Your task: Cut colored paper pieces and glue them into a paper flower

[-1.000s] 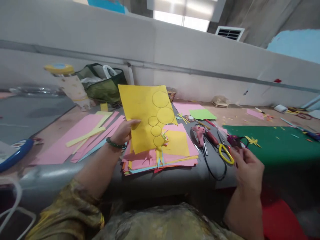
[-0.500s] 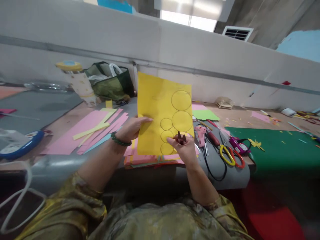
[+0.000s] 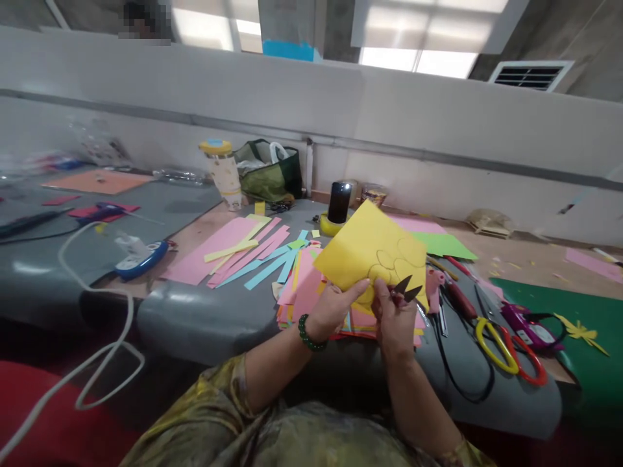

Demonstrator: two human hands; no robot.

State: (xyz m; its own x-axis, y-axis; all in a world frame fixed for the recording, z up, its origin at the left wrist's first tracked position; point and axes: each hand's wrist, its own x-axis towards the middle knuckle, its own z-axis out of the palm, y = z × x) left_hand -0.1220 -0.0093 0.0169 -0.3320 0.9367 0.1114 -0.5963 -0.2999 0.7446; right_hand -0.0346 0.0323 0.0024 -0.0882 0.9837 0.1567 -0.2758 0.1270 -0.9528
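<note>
A person at a paper-strewn worktable holds a yellow sheet [image 3: 357, 243] marked with drawn circles, tilted above a stack of coloured paper [image 3: 302, 288]; the left hand [image 3: 331, 308], a green bracelet [image 3: 304, 332] at its wrist, pinches the sheet's near edge, thumb on top; the right hand [image 3: 396, 324] grips small scissors [image 3: 403, 285], their dark blades parted beside the circles, its thumb and fingers closed at the same edge; the two thumbs lie just apart; to the left, pink strips [image 3: 267, 251] and blue strips [image 3: 260, 275] fan across the table; behind the sheet stands a phone [image 3: 339, 202], with a tumbler [image 3: 226, 178] and a green bag [image 3: 280, 181] farther left; to the right lie a pink glue gun [image 3: 433, 292], scissors with yellow and red handles [image 3: 511, 369] and a purple box [image 3: 530, 327], near a yellow paper flower [image 3: 581, 332] on a green mat [image 3: 601, 311].
</note>
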